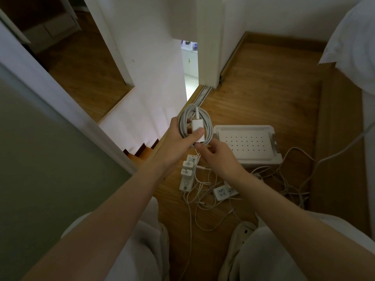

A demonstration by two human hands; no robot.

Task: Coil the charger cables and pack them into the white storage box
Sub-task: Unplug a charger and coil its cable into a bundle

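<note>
My left hand (183, 134) grips a coiled white charger cable (206, 122) with its white adapter block (197, 129) pressed under the thumb, held up above the floor. My right hand (215, 154) is just below the coil, its fingers pinching the thin loose end of the cable. The white storage box (246, 161) sits on the wooden floor right of the coil, covered by a perforated lid. More loose white cables (203, 201) lie tangled on the floor beneath my hands.
A white power strip (187, 176) with chargers plugged in lies below the coil, and a second one (222, 192) to its right. A thicker cable (332, 153) runs off to the right. White walls stand at left, a bed edge at right, my knees below.
</note>
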